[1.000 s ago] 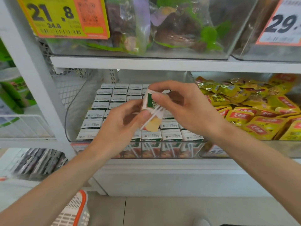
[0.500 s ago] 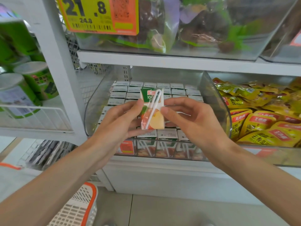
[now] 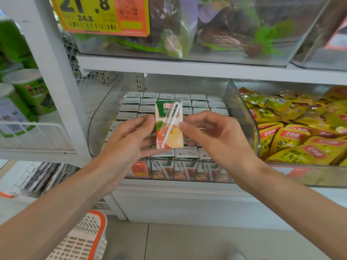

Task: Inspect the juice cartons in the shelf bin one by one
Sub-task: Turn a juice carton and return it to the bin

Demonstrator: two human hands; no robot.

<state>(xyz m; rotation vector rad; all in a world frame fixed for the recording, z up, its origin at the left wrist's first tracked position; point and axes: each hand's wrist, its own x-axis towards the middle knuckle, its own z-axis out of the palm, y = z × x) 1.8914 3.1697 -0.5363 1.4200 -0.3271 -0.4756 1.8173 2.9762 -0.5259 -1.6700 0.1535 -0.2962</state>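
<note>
The small green-and-white juice carton [image 3: 169, 124], apple picture and wrapped straw facing out, is held upright above the front rows of the clear plastic shelf bin [image 3: 242, 113], under inspection. The left hand [image 3: 127, 139] pinches its left edge and the right hand [image 3: 216, 139] its right edge, fingers curled. The white-topped cartons [image 3: 199, 104] packed in the bin seemingly remain; how many are checked cannot be told.

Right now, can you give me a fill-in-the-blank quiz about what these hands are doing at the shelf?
The left hand and right hand hold one juice carton with a white ____ on its front.
The packets to its right are mostly ____.
The price tag above reads 21.____
Missing words: straw, yellow, 8.
</note>
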